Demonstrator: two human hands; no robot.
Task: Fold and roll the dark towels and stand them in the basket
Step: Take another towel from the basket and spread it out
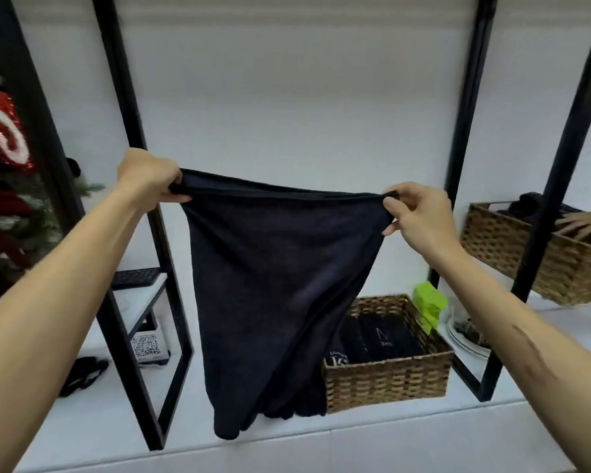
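You are pinching the towel with your left hand and right hand; its tail is dangling toward six o'clock and may snag the basket

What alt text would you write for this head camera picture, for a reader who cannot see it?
Two bare hands, left hand and right hand, hold a dark towel stretched by its top corners, hanging in front of a white wall. Behind it on a white counter stands a wicker basket of dark rolled towels.
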